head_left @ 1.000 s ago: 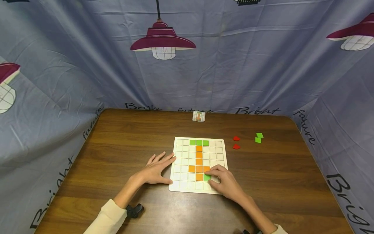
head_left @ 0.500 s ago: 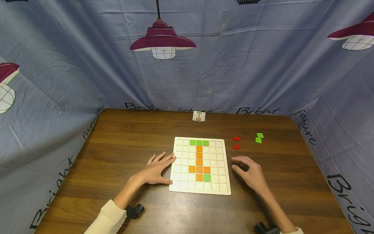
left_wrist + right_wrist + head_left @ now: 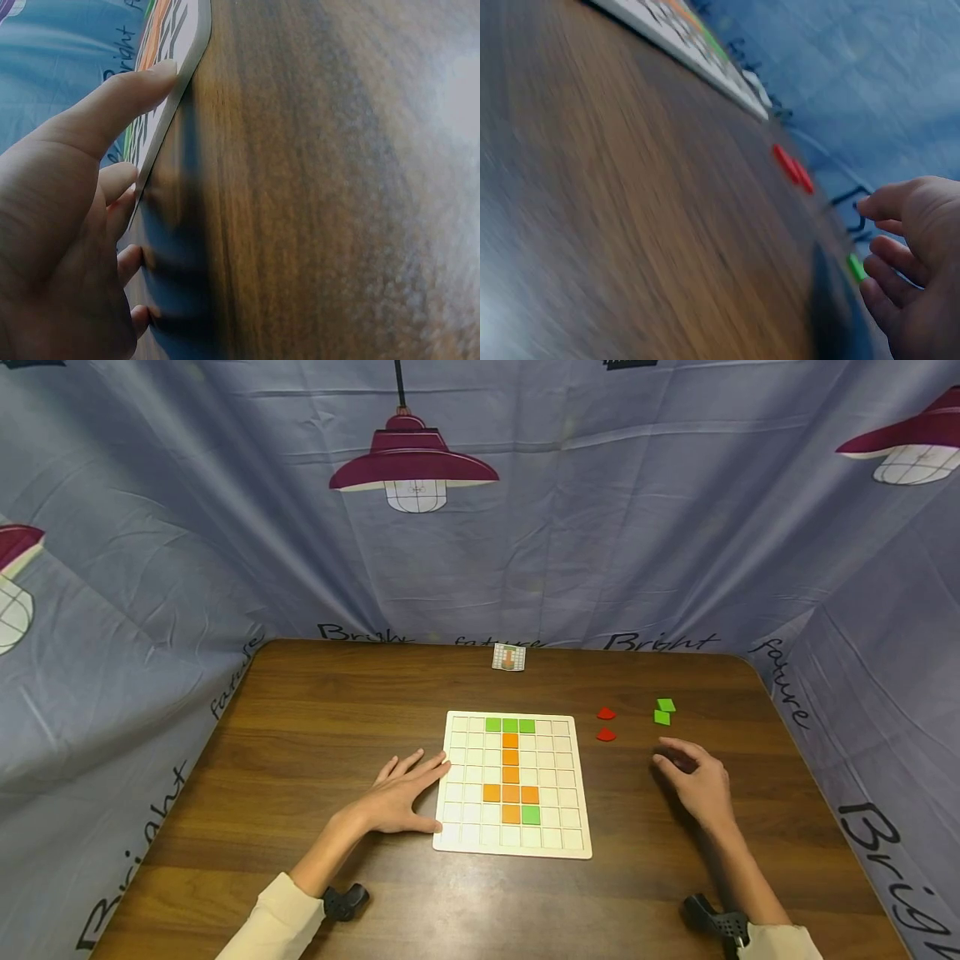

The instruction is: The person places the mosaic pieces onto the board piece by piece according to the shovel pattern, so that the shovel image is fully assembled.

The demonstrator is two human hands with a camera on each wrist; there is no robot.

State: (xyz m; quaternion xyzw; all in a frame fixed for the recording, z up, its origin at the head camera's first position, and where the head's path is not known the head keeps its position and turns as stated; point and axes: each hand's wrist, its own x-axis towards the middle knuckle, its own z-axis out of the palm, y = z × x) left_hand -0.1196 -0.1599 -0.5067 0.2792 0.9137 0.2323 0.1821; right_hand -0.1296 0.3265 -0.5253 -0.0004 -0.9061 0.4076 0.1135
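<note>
A white grid board (image 3: 465, 839) lies on the table with orange tiles (image 3: 510, 757) and green tiles (image 3: 531, 815) set in its squares. My left hand (image 3: 393, 797) rests at the board's left edge, fingers spread, its thumb touching the rim in the left wrist view. Over the table right of the board, my right hand (image 3: 697, 777) hovers with loosely bent fingers and nothing between them. Just beyond it lie two loose green tiles (image 3: 662, 717). Two red pieces (image 3: 606, 735) sit between the board and those tiles.
A small card (image 3: 509, 657) with a printed grid pattern lies at the table's back edge. Blue-grey curtains (image 3: 600, 543) printed with lamps enclose the wooden table (image 3: 337, 693). Black wrist cameras (image 3: 345, 902) are worn on both arms.
My right hand has left the green tile at the board's lower part and moved right and away from me, towards the loose green tiles. The left hand stays put.
</note>
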